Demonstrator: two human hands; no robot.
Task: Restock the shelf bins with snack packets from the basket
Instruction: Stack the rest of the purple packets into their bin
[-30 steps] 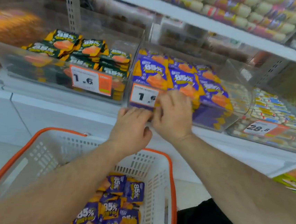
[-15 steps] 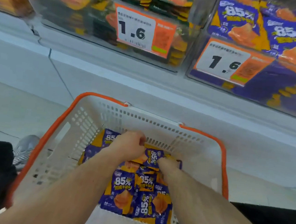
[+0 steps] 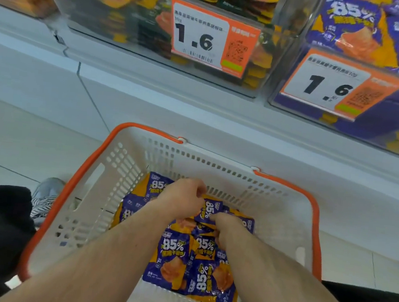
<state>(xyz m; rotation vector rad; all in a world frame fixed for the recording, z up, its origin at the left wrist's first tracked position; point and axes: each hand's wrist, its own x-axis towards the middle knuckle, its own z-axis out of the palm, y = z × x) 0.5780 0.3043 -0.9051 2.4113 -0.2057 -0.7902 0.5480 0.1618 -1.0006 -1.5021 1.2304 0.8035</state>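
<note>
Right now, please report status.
Left hand and right hand gripping purple snack packets inside white orange-rimmed plastic basket. Nothing in the way.

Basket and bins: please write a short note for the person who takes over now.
Left hand: curled among the purple packets in the basket; its grip is hidden.
Right hand: fingers curled on a packet there.
Purple bin, upper right: already holds matching packets. The green-packet bin is beside it.
Left: many packets remain in the basket; lift them into the purple bin.
</note>
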